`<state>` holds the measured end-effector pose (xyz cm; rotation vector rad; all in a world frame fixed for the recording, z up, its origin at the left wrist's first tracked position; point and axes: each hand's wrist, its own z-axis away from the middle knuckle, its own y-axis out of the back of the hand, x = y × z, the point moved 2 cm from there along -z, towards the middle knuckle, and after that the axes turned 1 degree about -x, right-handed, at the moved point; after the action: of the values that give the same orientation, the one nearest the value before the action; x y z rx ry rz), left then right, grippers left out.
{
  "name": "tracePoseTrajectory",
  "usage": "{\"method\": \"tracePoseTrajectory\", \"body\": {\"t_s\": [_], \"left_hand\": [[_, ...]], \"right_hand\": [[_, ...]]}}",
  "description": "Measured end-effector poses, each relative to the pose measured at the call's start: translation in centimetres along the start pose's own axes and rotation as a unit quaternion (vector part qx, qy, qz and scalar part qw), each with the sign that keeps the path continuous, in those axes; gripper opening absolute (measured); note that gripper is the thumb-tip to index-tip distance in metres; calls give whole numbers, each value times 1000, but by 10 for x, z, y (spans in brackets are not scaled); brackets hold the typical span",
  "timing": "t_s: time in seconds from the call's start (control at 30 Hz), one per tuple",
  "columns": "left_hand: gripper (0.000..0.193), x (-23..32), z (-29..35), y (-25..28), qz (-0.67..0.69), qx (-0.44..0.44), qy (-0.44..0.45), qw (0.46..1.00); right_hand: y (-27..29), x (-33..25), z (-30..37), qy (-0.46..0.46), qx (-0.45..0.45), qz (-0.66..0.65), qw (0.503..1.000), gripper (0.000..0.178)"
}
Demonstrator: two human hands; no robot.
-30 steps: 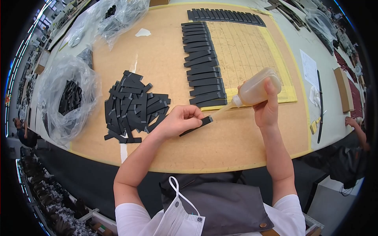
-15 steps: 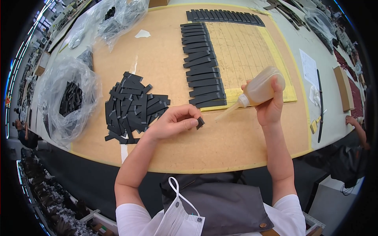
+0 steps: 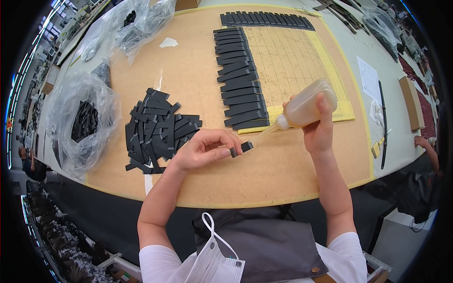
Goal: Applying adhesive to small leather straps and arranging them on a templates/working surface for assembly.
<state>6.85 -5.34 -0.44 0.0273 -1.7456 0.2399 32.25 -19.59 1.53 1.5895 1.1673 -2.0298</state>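
Note:
Between the thumb and fingers of my left hand [image 3: 207, 147] is a small black strip [image 3: 247, 146]. Its end sticks out past the fingertips to the right, and another dark end shows by the thumb. My right hand [image 3: 319, 126] is wrapped round a translucent squeeze bottle [image 3: 307, 104] with amber liquid inside. The bottle is tilted, its thin nozzle [image 3: 270, 130] pointing down and left towards the strip's end; whether the tip touches it I cannot tell. A loose heap of black strips [image 3: 158, 125] lies left of my left hand. Beyond my hands, more strips [image 3: 240, 89] form a column.
A row of black strips [image 3: 266, 20] lines the far edge of a yellow-bordered board [image 3: 288, 61]. Clear plastic bags [image 3: 106, 101] sit on the left, one holding black strips. A paper sheet [image 3: 369, 80], a dark rod [image 3: 382, 125] and a cardboard box [image 3: 411, 104] are at right.
The bottle in my right hand has moved slightly left, bringing its nozzle near the strip. In my left hand, more of the strip now shows beyond the fingertips.

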Motion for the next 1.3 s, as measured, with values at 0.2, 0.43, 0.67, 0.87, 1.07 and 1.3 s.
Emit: {"method": "tracePoseTrajectory", "body": {"t_s": [0.2, 0.43, 0.67, 0.87, 1.07, 1.3], "left_hand": [[17, -2, 2, -2, 8, -3, -8, 1000], [18, 0, 1, -3, 7, -5, -13, 1000], [18, 1, 2, -2, 11, -5, -14, 1000], [17, 2, 3, -4, 13, 5, -23, 1000], [17, 1, -3, -4, 21, 5, -22, 1000], [13, 9, 4, 7, -6, 7, -53, 999]], "right_hand": [[-1, 2, 3, -5, -6, 7, 1000, 77], [1, 1, 3, -10, -20, 15, 1000, 77], [0, 1, 1, -15, 1, -17, 1000, 77], [0, 0, 3, -20, 1, -15, 1000, 77], [2, 0, 0, -19, 7, -37, 999, 76], [-6, 6, -6, -30, -10, -33, 999, 73]]}}
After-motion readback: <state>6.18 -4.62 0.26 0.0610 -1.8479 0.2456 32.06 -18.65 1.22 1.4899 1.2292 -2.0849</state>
